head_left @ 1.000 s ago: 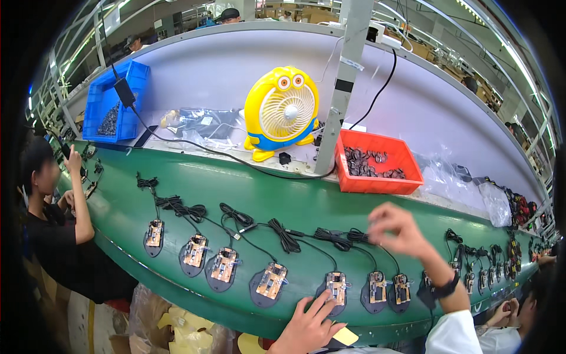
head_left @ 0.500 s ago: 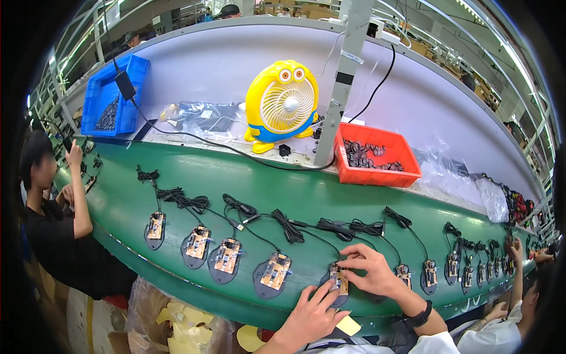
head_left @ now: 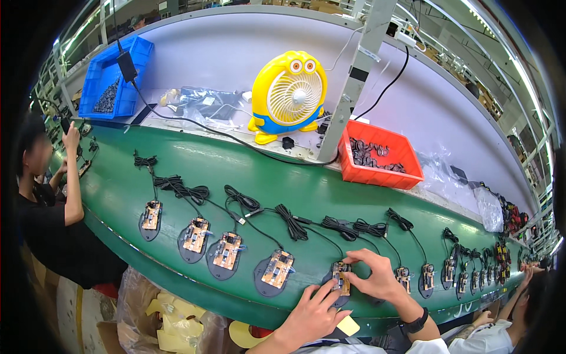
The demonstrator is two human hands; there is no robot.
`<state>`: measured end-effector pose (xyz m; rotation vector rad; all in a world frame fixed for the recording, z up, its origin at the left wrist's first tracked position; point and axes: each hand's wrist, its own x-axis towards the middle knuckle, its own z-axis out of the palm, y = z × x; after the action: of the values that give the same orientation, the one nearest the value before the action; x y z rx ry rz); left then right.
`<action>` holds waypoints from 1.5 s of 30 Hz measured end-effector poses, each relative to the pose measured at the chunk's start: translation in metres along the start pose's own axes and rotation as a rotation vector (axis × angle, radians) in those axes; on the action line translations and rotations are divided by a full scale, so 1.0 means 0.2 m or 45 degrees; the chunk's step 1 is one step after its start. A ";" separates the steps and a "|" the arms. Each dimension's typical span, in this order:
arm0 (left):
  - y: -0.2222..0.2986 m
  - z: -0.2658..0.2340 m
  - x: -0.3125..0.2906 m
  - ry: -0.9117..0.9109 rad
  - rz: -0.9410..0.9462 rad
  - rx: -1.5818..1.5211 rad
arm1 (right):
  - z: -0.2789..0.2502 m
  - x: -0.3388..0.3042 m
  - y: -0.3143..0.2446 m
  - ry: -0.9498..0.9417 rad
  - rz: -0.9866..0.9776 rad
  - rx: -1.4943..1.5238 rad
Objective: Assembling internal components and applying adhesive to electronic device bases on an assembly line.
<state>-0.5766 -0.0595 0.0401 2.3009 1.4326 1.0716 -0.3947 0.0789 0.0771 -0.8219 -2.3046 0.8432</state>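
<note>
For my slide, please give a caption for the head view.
Both hands, left and right, work on a mouse base on the green belt.

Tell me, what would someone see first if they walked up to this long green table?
Probably the bright yellow cartoon-faced fan standing at the back of the white shelf, with an orange-red bin of small dark parts to its right and a blue bin far to its left. Then the green conveyor belt, lined with mouse bases carrying circuit boards and bundled black cables. At the near edge, the left hand and right hand both touch one mouse circuit board.
</note>
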 end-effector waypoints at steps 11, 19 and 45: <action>-0.02 -0.01 0.01 -0.023 -0.004 -0.045 | -0.02 0.03 -0.03 -0.104 0.079 -0.133; -0.03 -0.05 0.00 -0.005 0.026 -0.116 | 0.00 0.09 -0.14 -0.228 -0.082 -0.570; -0.05 -0.25 -0.20 0.229 -0.556 -0.708 | 0.22 -0.16 -0.36 -0.058 0.008 0.506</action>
<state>-0.6283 -0.0970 0.0522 1.4620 1.3813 1.3419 -0.4274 -0.0045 0.0898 -0.6375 -2.0701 1.2794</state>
